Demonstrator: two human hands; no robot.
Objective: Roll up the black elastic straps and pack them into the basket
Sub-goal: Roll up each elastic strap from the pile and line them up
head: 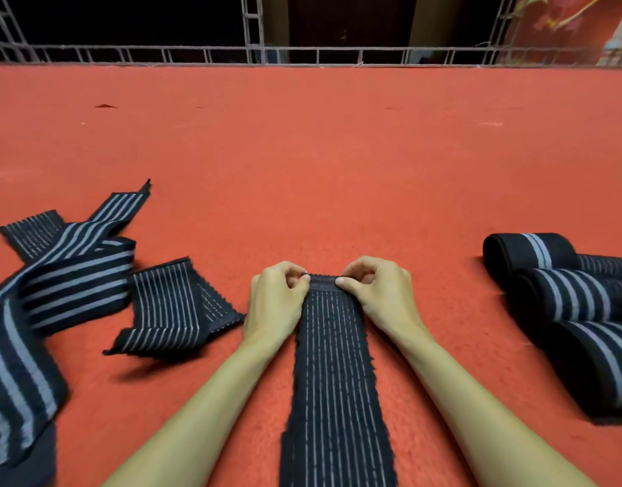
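A long black elastic strap (334,381) with thin white lines lies flat on the red surface, running from the bottom edge up to my hands. My left hand (274,304) and my right hand (376,293) pinch its far end from either side, where a small fold or first turn shows. Loose unrolled straps (67,275) with wider grey stripes lie in a heap at the left, beside a shorter thin-lined piece (176,307). Three rolled straps (562,297) lie together at the right. No basket is in view.
The red cloth-covered surface (320,152) stretches far ahead of my hands. A grey metal truss frame (253,51) runs along its far edge, with a dark background behind and a red banner (583,26) at the top right.
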